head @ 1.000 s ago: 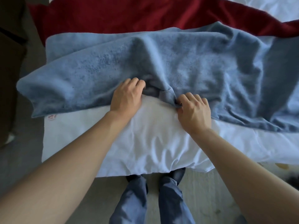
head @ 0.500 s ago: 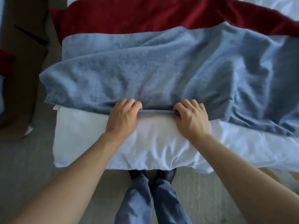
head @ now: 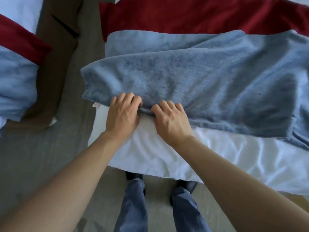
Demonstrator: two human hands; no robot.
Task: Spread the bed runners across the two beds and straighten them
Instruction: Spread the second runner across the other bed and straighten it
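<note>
A fluffy blue runner lies across the white bed in front of me, folded over itself and wrinkled toward the right. Behind it a dark red runner crosses the same bed. My left hand and my right hand sit side by side on the blue runner's near edge, fingers curled around the hem. To the left, the second bed carries another blue runner and another red runner.
A strip of grey floor and a brown bedside unit separate the two beds. My legs and dark shoes stand at the foot of the near bed. A small label hangs at the blue runner's left corner.
Both hands pulled the blue runner's near edge toward me and drew closer together. The hump in the fabric has flattened. The view has shifted, and the left bed has come into sight.
</note>
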